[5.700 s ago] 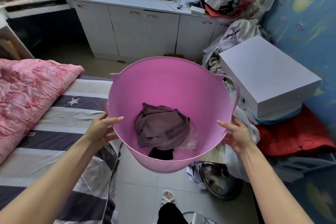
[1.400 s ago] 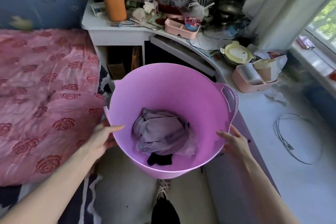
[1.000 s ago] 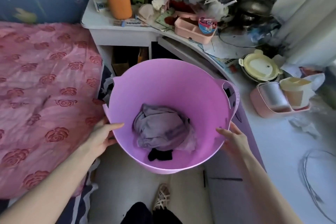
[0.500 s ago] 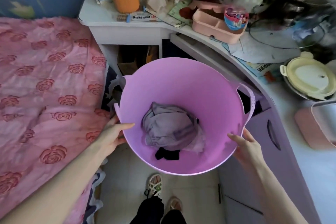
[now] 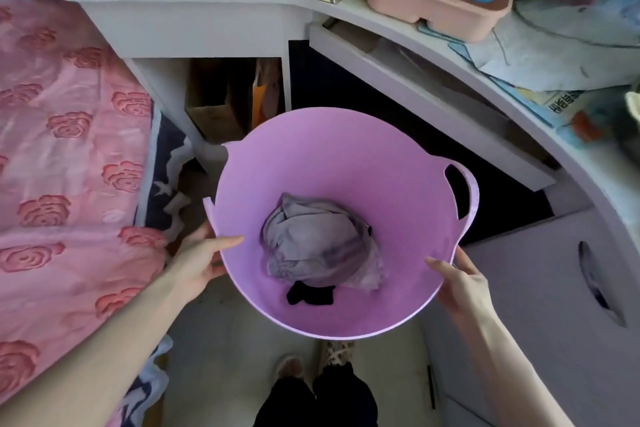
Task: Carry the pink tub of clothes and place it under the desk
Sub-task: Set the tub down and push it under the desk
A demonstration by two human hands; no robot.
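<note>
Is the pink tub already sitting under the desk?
No, the pink tub is held up in front of the desk by the left hand and right hand.

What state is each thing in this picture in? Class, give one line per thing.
Pink tub: held off the floor, not yet under the desk.
Clothes: crumpled in the tub's bottom.
Left hand: gripping the rim.
Right hand: gripping the rim.
Desk: cluttered on top.
</note>
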